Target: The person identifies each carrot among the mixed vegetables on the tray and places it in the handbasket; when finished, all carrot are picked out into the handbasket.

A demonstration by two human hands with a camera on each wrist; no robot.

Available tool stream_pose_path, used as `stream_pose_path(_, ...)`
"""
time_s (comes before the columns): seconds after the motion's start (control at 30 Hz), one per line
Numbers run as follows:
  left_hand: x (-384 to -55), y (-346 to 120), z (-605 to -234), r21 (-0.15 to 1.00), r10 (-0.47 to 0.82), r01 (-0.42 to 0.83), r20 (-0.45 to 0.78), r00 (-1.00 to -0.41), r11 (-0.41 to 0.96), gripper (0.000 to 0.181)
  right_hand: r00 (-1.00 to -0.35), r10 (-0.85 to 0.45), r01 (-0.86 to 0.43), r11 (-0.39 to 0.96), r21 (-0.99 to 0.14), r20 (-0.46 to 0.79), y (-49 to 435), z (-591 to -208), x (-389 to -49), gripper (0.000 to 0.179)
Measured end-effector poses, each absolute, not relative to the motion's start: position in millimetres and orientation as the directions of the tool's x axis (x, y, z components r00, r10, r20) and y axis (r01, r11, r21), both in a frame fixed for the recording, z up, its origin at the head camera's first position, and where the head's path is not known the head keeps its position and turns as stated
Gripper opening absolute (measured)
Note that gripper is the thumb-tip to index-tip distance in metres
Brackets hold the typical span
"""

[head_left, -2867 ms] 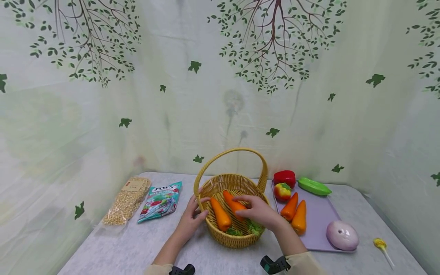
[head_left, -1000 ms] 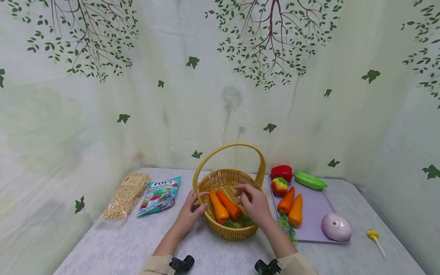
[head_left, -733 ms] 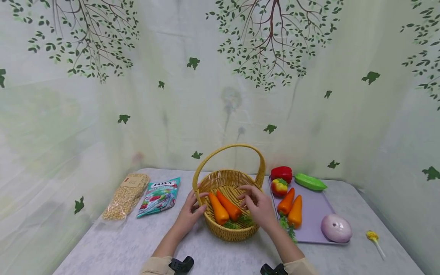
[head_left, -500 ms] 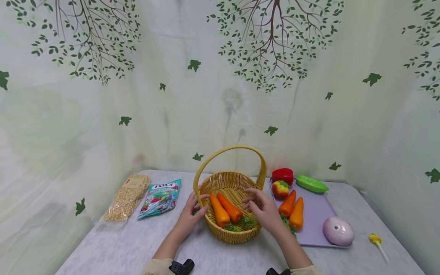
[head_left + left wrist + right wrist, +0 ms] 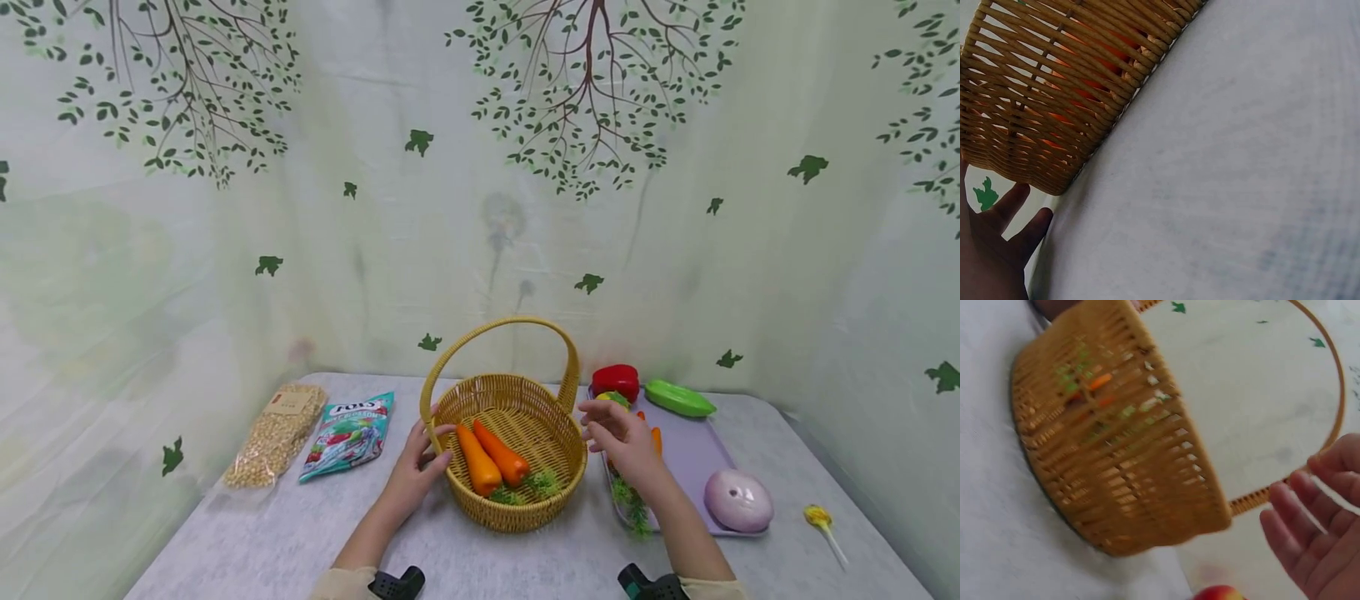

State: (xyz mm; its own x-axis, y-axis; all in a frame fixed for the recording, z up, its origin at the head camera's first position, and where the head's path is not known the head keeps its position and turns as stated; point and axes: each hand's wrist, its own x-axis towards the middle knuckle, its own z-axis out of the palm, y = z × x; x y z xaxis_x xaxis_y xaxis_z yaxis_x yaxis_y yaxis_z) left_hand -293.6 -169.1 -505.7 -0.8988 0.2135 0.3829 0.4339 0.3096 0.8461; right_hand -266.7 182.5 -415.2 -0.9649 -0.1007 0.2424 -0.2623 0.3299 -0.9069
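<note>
Two orange toy carrots (image 5: 491, 454) with green leafy tops lie side by side in the round wicker basket (image 5: 517, 518), whose tall handle stands upright. My left hand (image 5: 411, 468) holds the basket's left side where the handle meets the rim; two of its fingers (image 5: 1029, 234) show by the wicker in the left wrist view. Just beyond the right rim hovers my right hand (image 5: 626, 442), empty, fingers loosely bent. It partly covers more carrots (image 5: 657, 440) and a red-yellow fruit (image 5: 615, 398) on the lilac tray (image 5: 693, 454).
At the tray's back are a red pepper (image 5: 617, 381) and a green ridged vegetable (image 5: 678, 398); a purple onion (image 5: 738, 500) sits at its front corner. A lollipop (image 5: 823, 529) lies far right. A bag of kernels (image 5: 277, 437) and a teal candy bag (image 5: 348, 436) lie left.
My right hand lets go of a carrot beside the other in the basket, then moves right, out over the rim toward the tray. The left hand stays on the basket.
</note>
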Motion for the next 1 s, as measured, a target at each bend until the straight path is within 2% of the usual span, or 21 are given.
stream_pose_path(0.2,-291,-171,-505,0.839,0.223,0.446,0.392,-0.893,0.311,0.043,-0.992,-0.045,-0.122,0.546,-0.829,0.116,213,-410,-268,0.045)
stream_pose_path(0.33,-292,-170,-506,0.833,0.222,0.45,0.396,-0.891,0.322,0.043,-0.999,-0.043,-0.049,0.608,-0.792,0.028,235,-410,-267,0.058)
stream_pose_path(0.73,-294,-169,-510,0.834,0.208,0.443,0.394,-0.896,0.329,0.043,-0.986,-0.067,0.078,0.622,-0.779,-0.152,265,-421,-270,0.077)
stream_pose_path(1.0,-296,-169,-509,0.838,0.21,0.437,0.386,-0.898,0.328,0.043,-0.972,-0.034,0.158,0.637,-0.755,-0.232,269,-430,-273,0.078)
